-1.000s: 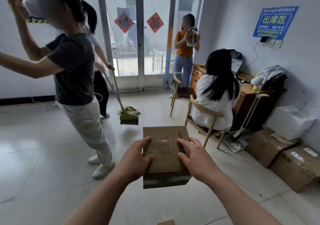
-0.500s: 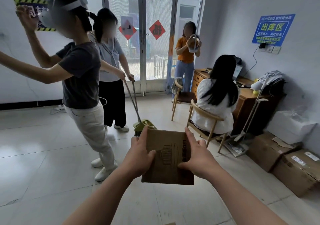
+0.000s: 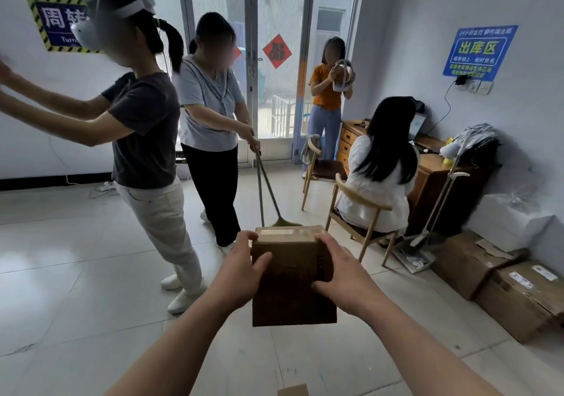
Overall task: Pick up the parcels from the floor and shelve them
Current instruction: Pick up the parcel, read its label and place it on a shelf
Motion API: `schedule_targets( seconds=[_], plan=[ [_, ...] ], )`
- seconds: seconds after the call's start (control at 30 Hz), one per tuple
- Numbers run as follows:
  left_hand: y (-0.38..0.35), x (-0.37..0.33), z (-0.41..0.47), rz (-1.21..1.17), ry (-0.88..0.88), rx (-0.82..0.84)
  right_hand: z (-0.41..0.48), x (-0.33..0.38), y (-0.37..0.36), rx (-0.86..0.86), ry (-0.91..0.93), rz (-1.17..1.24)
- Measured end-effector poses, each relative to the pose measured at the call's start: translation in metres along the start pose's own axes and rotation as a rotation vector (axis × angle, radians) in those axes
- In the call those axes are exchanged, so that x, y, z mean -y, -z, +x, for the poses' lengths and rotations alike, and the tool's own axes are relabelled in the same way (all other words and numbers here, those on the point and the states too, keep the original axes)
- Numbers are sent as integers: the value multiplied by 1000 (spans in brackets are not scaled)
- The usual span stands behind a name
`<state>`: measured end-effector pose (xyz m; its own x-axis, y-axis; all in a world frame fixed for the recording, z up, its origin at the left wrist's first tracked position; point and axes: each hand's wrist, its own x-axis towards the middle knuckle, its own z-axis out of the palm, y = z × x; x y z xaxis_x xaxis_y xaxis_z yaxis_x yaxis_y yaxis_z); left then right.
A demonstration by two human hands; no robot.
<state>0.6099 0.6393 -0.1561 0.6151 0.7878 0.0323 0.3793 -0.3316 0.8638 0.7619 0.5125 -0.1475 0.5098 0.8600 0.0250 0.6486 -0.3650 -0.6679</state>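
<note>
Clasps the parcel point(image 3: 290, 292) along its left edge with the left hand point(image 3: 241, 269), fingers curled over the top corner and thumb pressed on the near face. Mirrors that with the right hand point(image 3: 345, 276) on the right edge, fingers wrapped round the upper corner. Holds it straight ahead, clear of the floor point(image 3: 76, 273), squarely between two equally near hands, both gripping the upper half. Carries the long axis upright, with the labelled top face just in sight.

Shows no shelf anywhere, so probably calls for a turn of the body before any placing. Faces a person holding a broom point(image 3: 207, 114) just beyond the parcel, with stacked cartons point(image 3: 518, 301) by the right wall. Catches a cardboard corner point(image 3: 293, 391) at the bottom edge, possibly another parcel.
</note>
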Motion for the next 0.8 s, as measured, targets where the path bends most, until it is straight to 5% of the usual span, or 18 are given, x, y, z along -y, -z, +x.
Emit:
schedule_targets(
  seconds=[0.4,0.8],
  plan=[
    [5,9,-16,-61,97,-72,-14,5,-7,20,-7,171],
    [13,27,-38,76,45,74,-29,14,-31,-55,-29,110]
  ],
)
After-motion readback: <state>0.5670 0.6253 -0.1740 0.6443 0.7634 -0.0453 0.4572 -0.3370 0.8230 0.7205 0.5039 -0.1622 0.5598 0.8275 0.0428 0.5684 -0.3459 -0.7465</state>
